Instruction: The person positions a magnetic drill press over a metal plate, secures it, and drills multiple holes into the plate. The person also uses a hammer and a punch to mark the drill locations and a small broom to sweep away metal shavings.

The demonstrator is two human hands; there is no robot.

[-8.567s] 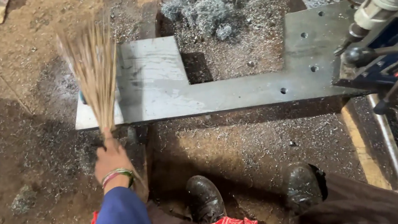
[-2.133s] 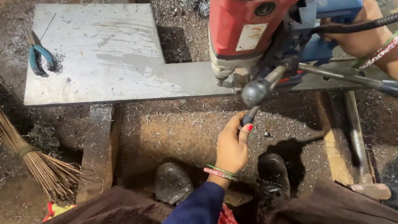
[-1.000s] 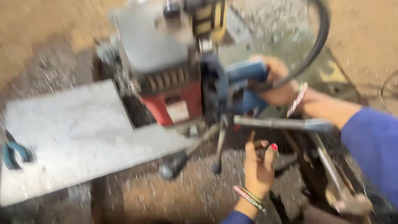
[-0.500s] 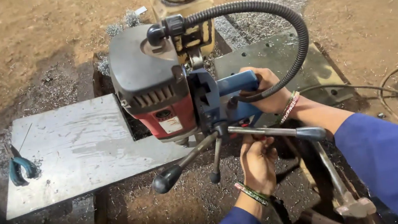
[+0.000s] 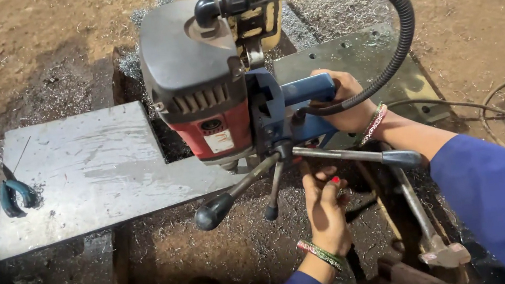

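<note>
Magnetic drill [image 5: 207,83] stands upright on steel plate [image 5: 95,171]; right hand [image 5: 347,101] grips its blue handle, left hand [image 5: 326,207] half-curled at the feed-lever hub.

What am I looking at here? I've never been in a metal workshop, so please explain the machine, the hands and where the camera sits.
The camera sits on the person's head and looks down at their own hands. In the middle stands a portable drill with a red and grey body, on a grey steel plate laid over a dirt floor strewn with metal shavings. The right hand grips the drill's blue handle. The left hand reaches up beneath the spoked feed lever; whether it touches is unclear. A black corrugated hose arches over the top. Blue-handled pliers lie on the plate's left edge, and a hammer lies on the ground.
</note>
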